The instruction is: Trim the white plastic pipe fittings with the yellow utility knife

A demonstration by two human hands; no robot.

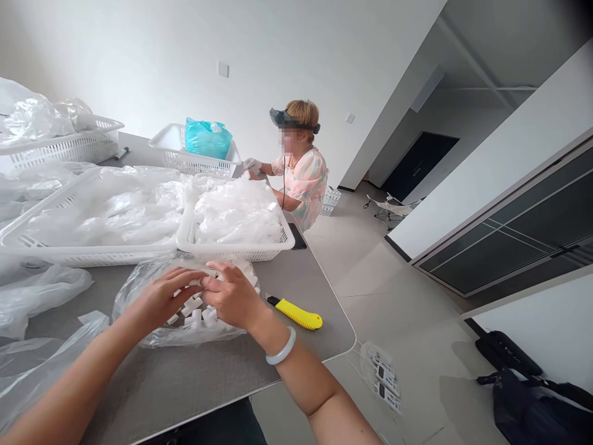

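My left hand (173, 290) and my right hand (234, 296) meet fingertip to fingertip over an open clear plastic bag (139, 290). Both are closed in a pinch, and a sliver of a small white plastic piece (200, 282) shows between them, mostly hidden by the fingers. Beneath lie several more short white tube-like pieces (195, 315) in the bag. A yellow utility knife (299, 313) rests on the table to the right of my right hand, its tip pointing towards the bag.
Two white baskets (115, 252) (259, 250) filled with clear bags stand just beyond my hands. A phone (297, 236) lies beside them. Behind are a basket with a blue bag (208, 139) and a person (303, 179) at the table's far side. Loose plastic (41, 296) covers the left.
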